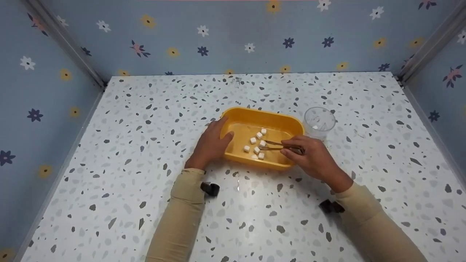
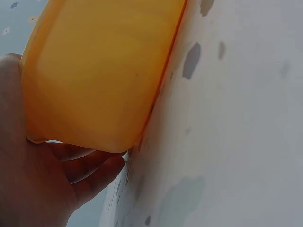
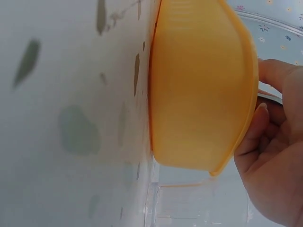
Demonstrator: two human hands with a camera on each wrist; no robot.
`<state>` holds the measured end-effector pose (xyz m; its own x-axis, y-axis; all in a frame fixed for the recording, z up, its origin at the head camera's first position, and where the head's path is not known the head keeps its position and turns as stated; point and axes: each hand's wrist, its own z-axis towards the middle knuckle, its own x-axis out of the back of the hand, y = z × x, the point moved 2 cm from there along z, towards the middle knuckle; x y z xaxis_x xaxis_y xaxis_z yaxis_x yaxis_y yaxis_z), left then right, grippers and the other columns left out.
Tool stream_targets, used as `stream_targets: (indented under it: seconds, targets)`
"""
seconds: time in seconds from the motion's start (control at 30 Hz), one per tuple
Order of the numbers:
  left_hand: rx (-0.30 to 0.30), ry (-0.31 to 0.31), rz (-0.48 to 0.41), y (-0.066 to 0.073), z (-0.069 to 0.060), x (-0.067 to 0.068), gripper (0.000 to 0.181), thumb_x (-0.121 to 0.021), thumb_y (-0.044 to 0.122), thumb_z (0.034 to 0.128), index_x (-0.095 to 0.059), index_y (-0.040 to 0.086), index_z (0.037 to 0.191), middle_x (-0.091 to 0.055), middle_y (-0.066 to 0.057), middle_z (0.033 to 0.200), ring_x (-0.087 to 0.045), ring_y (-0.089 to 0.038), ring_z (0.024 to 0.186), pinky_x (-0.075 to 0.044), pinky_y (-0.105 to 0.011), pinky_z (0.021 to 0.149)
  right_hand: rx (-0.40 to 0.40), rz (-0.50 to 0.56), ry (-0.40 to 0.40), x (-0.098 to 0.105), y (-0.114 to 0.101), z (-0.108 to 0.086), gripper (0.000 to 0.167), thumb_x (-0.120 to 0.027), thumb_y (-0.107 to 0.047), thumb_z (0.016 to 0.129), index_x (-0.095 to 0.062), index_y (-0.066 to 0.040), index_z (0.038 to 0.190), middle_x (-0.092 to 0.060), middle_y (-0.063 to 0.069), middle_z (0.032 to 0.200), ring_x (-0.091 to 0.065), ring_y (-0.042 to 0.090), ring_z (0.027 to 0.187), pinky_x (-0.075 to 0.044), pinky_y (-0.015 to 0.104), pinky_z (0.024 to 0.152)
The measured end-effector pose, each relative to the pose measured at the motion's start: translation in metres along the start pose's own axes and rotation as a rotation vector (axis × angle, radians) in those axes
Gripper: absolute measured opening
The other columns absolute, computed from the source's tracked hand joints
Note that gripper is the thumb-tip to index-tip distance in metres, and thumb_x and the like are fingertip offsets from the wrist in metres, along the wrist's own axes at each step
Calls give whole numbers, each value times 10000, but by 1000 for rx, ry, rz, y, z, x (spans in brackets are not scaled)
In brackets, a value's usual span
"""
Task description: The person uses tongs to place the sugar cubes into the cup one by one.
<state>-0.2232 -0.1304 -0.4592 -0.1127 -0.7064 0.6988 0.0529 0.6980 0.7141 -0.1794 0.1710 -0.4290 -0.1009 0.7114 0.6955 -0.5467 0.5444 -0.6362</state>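
Note:
A yellow plastic tub (image 1: 264,115) stands on the table with several small white cubes (image 1: 253,140) inside. My left hand (image 1: 211,145) grips its left end, thumb over the rim and fingers outside, which the left wrist view also shows around the tub's corner (image 2: 80,85). Over the tub's right side, my right hand (image 1: 315,156) holds metal tweezers (image 1: 273,148), their tips spread beside the cubes. Whether the tips touch a cube is too small to tell. In the right wrist view the tub wall (image 3: 201,90) hides the tips.
A clear glass (image 1: 314,134) stands right behind my right hand, close to the tub's right end, with something small and white in it. The speckled table (image 1: 164,127) is bordered by flowered panels (image 1: 233,36) at the back and both sides.

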Motion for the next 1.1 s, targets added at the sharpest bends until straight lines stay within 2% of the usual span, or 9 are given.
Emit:
stream_targets:
  seconds: [0.33, 0.57, 0.73, 0.93, 1.1]
  targets:
    - [-5, 4, 0, 1, 0, 0, 639, -497, 393, 1004, -315, 206, 1587, -432, -79, 1490, -477, -226, 1247, -344, -405, 1119, -16, -26, -26, 0, -2, 0, 270, -722, -218, 938, -754, -52, 1149, -728, 3, 1026, -582, 118, 760, -478, 272, 625]
    - [-9, 2, 27, 0, 0, -1, 642, -489, 403, 1009, -308, 192, 1589, -411, -89, 1517, -464, -243, 1300, -334, -410, 1129, -14, -41, -20, -1, -1, 1, 272, -731, -220, 932, -757, -56, 1147, -736, 17, 1058, -603, 114, 782, -499, 269, 646]
    - [-14, 2, 26, 0, 1, 0, 642, -486, 401, 1007, -313, 185, 1587, -425, -93, 1495, -475, -238, 1258, -344, -413, 1118, -4, -45, -16, -1, -1, 1, 270, -730, -223, 932, -758, -57, 1142, -737, 18, 1043, -599, 113, 765, -494, 266, 633]
    - [-8, -2, 25, 0, 1, 0, 643, -482, 402, 1009, -309, 181, 1588, -416, -98, 1501, -482, -238, 1239, -349, -414, 1115, 12, -19, 6, -1, -1, 1, 254, -731, -206, 929, -762, -40, 1119, -739, 9, 1013, -586, 113, 735, -474, 245, 612]
    - [-11, 3, 25, 0, 0, 0, 641, -484, 398, 1007, -312, 185, 1587, -423, -99, 1494, -484, -238, 1230, -352, -417, 1112, 26, 0, 57, 0, 2, 1, 206, -727, -177, 934, -775, -36, 1076, -730, 0, 947, -534, 114, 671, -414, 229, 561]
